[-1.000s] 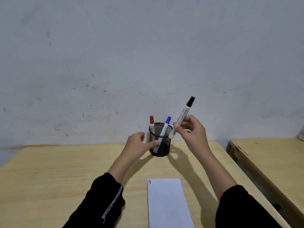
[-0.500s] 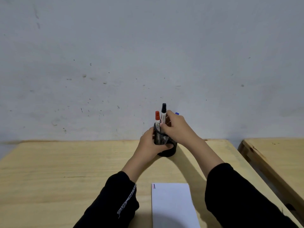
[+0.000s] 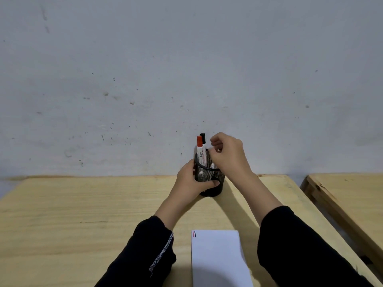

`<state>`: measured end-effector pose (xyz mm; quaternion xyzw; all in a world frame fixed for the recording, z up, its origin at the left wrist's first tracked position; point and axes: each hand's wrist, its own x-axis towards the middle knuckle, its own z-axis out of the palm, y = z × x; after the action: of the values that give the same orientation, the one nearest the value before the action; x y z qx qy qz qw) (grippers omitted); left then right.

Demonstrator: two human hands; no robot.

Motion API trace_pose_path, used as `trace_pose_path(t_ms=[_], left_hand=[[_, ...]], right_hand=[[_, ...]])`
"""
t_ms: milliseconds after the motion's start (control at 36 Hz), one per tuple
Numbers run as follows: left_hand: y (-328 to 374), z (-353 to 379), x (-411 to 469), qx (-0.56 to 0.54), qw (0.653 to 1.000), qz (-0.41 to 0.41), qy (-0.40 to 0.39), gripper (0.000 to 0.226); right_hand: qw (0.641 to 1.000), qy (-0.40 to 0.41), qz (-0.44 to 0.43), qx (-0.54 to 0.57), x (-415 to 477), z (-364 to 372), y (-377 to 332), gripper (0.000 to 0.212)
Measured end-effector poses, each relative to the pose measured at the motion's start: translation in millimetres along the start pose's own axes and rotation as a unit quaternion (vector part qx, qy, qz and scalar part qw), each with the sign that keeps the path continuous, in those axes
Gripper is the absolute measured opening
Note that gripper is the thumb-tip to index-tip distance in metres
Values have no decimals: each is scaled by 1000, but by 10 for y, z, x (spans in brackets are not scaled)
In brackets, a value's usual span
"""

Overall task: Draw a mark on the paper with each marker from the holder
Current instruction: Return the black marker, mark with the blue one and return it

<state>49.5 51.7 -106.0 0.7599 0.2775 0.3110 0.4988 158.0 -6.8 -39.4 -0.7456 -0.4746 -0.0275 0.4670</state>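
Left hand [image 3: 191, 180]: grip wrapped round the mesh holder [image 3: 209, 179], steadying it on the bench [image 3: 83, 214].
Right hand [image 3: 227, 156]: fingers curled over the rim; clamped or not, I cannot tell.
Paper [image 3: 217, 259]: near, red and black marks drawn.

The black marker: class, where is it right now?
In the head view, the black marker stands in the mesh holder at the table's far edge, just behind the red marker.

Plain classroom-like or study room, bare scuffed grey wall [image 3: 186, 69], two plain wooden desks [image 3: 72, 214], mesh pen holder [image 3: 209, 179]
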Motion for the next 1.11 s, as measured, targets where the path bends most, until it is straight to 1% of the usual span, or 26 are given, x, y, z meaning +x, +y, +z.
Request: trace_pose_path(t_ms=[83, 139, 250, 306, 361, 417, 556, 694, 806, 944, 1056, 1111], left_hand=[[-12, 1, -2, 12, 1000, 2, 1, 67], [-22, 2, 0, 11, 1000, 2, -1, 66], [-36, 11, -4, 2, 1000, -1, -2, 71], [-41, 13, -10, 2, 1000, -2, -2, 69], [-40, 11, -19, 1, 1000, 1, -2, 68], [-30, 3, -37, -2, 1000, 4, -2, 67], [-1, 7, -66, -14, 1000, 6, -6, 59], [22, 47, -104, -25, 1000, -2, 13, 55], [92, 89, -185, -40, 999, 1, 31, 49], [180, 105, -285, -27, 998, -17, 59, 40], [351, 37, -442, -37, 997, -16, 69, 26], [415, -21, -528, -33, 996, -3, 81, 19]], right_hand=[[996, 81, 8, 20, -17, -40, 82, 14], [993, 104, 42, 29, -31, -54, 162, 16], [990, 71, 117, 33, -42, -27, 274, 32], [987, 46, 143, 55, -46, 7, 273, 32], [985, 32, 152, 72, -43, 45, 263, 24], [985, 32, 151, 81, -37, 67, 247, 19], [982, 68, 137, 108, -55, 33, 197, 17], [971, 103, 132, 170, -113, -116, 78, 17], [963, 121, 102, 217, -207, -280, -96, 16], [963, 109, 45, 241, -394, -512, -337, 12], [960, 104, 16, 258, -579, -710, -478, 11], [959, 106, 3, 262, -697, -785, -517, 13]])
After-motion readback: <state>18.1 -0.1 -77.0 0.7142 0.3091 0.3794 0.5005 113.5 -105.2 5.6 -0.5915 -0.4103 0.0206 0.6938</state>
